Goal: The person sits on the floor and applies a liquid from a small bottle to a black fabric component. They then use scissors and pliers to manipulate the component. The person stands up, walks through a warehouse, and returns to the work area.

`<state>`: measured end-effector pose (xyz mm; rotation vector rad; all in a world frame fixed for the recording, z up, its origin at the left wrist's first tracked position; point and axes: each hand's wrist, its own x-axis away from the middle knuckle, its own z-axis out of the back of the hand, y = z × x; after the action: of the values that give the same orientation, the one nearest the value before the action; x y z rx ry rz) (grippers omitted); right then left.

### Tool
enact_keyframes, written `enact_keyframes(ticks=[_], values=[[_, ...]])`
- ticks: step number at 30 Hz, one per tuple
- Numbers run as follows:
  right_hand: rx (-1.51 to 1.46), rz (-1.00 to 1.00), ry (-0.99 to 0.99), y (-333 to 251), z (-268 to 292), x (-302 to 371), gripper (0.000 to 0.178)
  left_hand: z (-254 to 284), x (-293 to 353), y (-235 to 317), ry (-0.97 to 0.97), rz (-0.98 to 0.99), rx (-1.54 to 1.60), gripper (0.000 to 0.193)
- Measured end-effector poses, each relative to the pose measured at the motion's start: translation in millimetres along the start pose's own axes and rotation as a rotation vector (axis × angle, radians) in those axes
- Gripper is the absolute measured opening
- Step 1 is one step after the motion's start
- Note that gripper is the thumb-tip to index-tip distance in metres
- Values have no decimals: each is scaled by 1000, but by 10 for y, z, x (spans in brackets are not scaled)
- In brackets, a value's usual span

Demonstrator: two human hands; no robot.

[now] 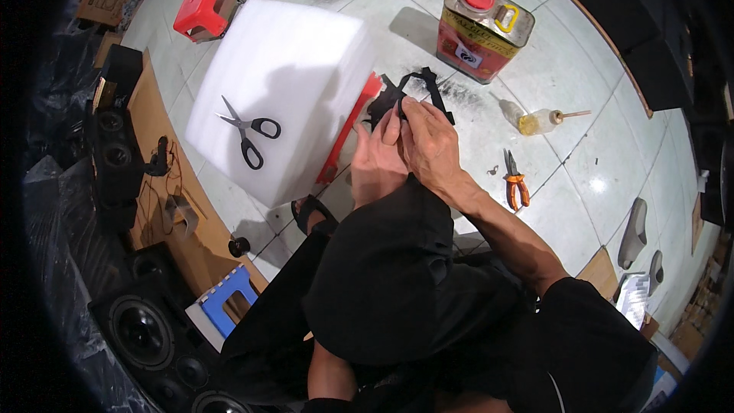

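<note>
My left hand (378,159) and my right hand (433,140) are together in the middle of the view, fingers closed around a torn-looking thin black piece (384,99). The fingers cover part of it, and its material is hard to make out. A thin black strip (436,92) bends across the floor just beyond my right hand. Left of my hands stands a large white foam block (306,38), with black-handled scissors (248,131) lying partly spread on it. A red edge (344,138) shows along the block's right side, near my left hand.
At the far right stands a red and gold metal can (482,38) with a red cap. Nearer lie a small bottle with a stick (543,121) and orange-handled pliers (516,183). A red stool (206,8), a blue stool (229,298) and speakers (145,329) line the left; grey slippers (633,233) are right.
</note>
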<state>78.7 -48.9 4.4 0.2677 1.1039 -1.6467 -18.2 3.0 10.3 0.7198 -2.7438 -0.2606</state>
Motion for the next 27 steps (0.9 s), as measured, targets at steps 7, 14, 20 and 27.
enact_keyframes(ticks=[7, 14, 20, 27], values=[[-95, 42, -72, -54, 117, 49, 30, -7, -15, 0, -3, -70, -13, 61], [-216, -451, 98, -20, 168, -8, 21, 86, -35, -56, -20, -146, -48, 62], [-155, -154, 34, -107, -23, -84, 27, 36, 19, -15, 57, -17, 54, 59], [-243, -74, -90, -140, 67, -40, 27, 127, 12, -40, 26, -180, -631, 57]])
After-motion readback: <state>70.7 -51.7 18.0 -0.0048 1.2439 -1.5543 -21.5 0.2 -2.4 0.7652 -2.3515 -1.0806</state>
